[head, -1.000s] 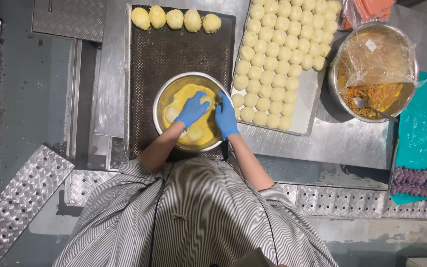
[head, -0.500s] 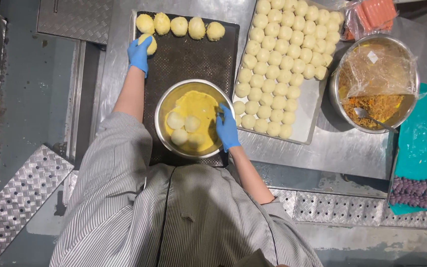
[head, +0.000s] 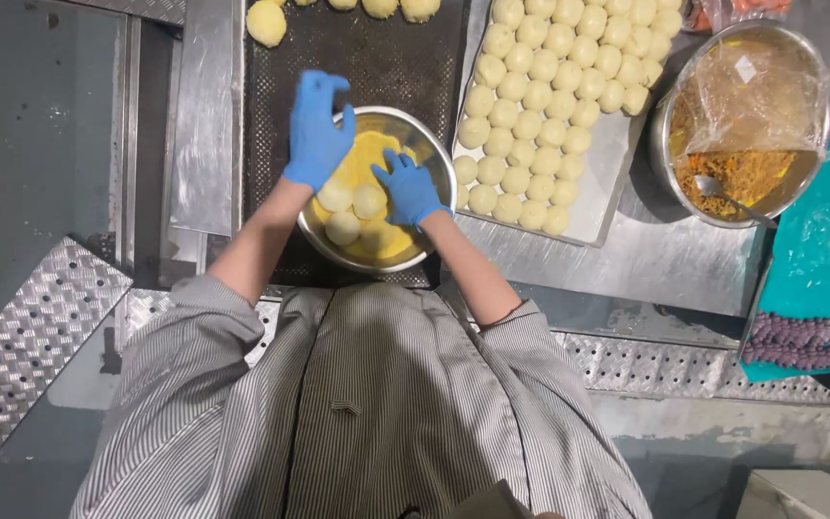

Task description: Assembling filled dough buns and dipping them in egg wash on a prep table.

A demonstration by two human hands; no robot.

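- Left hand (head: 317,130) and right hand (head: 409,187): bright blue thin gloves.
- Round shiny steel bowl (head: 431,154): silver rim, egg-yellow liquid inside.
- Pale cream dough balls in the bowl (head: 353,204): off-white, glossed yellow.
- Dark perforated baking tray (head: 391,58): near-black, fine dotted mesh pattern.
- Yellow-coated dough balls at 12 o'clock (head: 267,22): warm golden.
- Flat silver tray of uncoated dough balls at 2 o'clock (head: 610,183): grey metal; balls pale cream.
- Film-covered steel bowl at 3 o'clock (head: 740,120): orange-brown shredded filling.
- Grey striped jacket (head: 367,413): fine vertical pinstripes.
- Teal plastic sheet (head: 823,255): over purple pieces.
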